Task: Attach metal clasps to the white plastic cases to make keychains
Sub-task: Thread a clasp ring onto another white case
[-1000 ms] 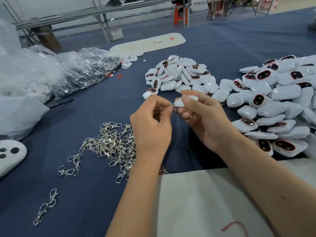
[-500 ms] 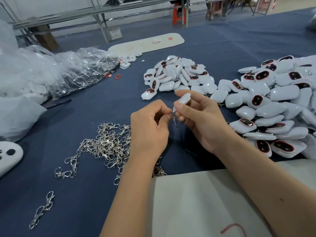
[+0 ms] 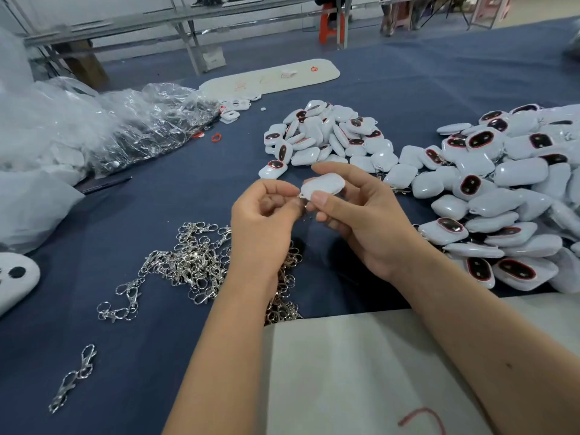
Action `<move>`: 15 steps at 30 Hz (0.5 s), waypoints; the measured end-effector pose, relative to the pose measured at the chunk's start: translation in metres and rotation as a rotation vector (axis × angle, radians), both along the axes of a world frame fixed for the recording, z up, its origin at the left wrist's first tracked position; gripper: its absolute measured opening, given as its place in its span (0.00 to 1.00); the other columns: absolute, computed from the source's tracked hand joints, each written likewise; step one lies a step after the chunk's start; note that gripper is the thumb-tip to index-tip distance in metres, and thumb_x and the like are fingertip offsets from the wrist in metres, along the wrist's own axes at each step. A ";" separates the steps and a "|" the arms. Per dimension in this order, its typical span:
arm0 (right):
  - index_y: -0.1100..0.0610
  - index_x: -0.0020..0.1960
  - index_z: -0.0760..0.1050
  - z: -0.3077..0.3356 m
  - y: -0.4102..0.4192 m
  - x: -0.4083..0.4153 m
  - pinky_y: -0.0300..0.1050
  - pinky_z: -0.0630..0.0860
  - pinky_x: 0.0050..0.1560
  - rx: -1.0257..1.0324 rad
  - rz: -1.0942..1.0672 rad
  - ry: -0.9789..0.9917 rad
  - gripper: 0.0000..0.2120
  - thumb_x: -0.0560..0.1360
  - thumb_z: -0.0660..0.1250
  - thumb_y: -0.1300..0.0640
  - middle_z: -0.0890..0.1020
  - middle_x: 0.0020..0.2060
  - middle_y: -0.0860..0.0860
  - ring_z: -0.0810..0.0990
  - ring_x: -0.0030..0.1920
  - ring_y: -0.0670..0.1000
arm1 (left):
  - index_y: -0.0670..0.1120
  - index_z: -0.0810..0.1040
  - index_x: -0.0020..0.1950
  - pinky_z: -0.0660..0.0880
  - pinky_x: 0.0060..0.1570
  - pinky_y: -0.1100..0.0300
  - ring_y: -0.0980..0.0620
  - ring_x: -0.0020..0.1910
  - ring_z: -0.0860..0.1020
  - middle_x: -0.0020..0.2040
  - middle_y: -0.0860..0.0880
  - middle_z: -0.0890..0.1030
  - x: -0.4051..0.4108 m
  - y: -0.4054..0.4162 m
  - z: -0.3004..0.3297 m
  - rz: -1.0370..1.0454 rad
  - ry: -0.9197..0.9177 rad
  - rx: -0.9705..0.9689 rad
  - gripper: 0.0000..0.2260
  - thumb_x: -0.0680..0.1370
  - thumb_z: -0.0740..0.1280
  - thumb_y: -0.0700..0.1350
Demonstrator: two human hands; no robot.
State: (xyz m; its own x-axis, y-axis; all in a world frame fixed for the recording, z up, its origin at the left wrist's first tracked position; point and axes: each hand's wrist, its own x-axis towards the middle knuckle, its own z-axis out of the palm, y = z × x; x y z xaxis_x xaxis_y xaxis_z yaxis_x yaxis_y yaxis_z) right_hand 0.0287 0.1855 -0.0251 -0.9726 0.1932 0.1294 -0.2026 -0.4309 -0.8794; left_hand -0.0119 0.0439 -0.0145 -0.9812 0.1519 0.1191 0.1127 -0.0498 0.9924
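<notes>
Our right hand (image 3: pixel 370 221) pinches a white plastic case (image 3: pixel 323 185) above the middle of the blue table (image 3: pixel 157 356). Our left hand (image 3: pixel 262 224) pinches a small metal clasp (image 3: pixel 302 205) at the case's near corner. More clasps (image 3: pixel 194 259) lie at 8 o'clock. Piles of cases (image 3: pixel 502 189) lie at 2 o'clock.

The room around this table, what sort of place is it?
Probably a small assembly workshop: heaps of identical white cases, a pile of loose metal clasps, and bagged stock on a blue work table.
</notes>
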 end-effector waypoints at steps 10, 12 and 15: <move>0.61 0.60 0.81 -0.006 -0.001 -0.003 0.36 0.80 0.44 0.079 -0.024 -0.002 0.16 0.73 0.73 0.71 0.86 0.47 0.56 0.84 0.41 0.49 | 0.42 0.82 0.47 0.80 0.43 0.62 0.52 0.37 0.81 0.38 0.46 0.83 0.006 0.003 0.006 -0.034 -0.234 0.337 0.08 0.80 0.67 0.32; 0.61 0.57 0.82 -0.006 -0.001 -0.003 0.36 0.79 0.43 0.097 -0.062 -0.008 0.12 0.75 0.73 0.70 0.87 0.43 0.54 0.83 0.39 0.48 | 0.41 0.82 0.48 0.80 0.43 0.63 0.52 0.38 0.81 0.39 0.46 0.84 0.005 0.003 0.005 -0.056 -0.264 0.346 0.07 0.80 0.67 0.33; 0.59 0.53 0.83 -0.004 -0.003 -0.003 0.35 0.78 0.41 0.104 -0.100 -0.014 0.06 0.76 0.73 0.65 0.85 0.38 0.53 0.82 0.36 0.46 | 0.41 0.84 0.49 0.80 0.44 0.64 0.53 0.39 0.82 0.40 0.45 0.84 0.004 0.004 0.004 -0.046 -0.263 0.350 0.07 0.79 0.68 0.31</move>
State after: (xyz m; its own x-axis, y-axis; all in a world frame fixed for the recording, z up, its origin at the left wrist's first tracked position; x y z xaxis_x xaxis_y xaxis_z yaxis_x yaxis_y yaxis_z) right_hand 0.0261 0.1828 -0.0296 -0.9511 0.2752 0.1405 -0.2275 -0.3158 -0.9211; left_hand -0.0079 0.0475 -0.0103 -0.9783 0.1907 -0.0815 -0.1512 -0.3869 0.9096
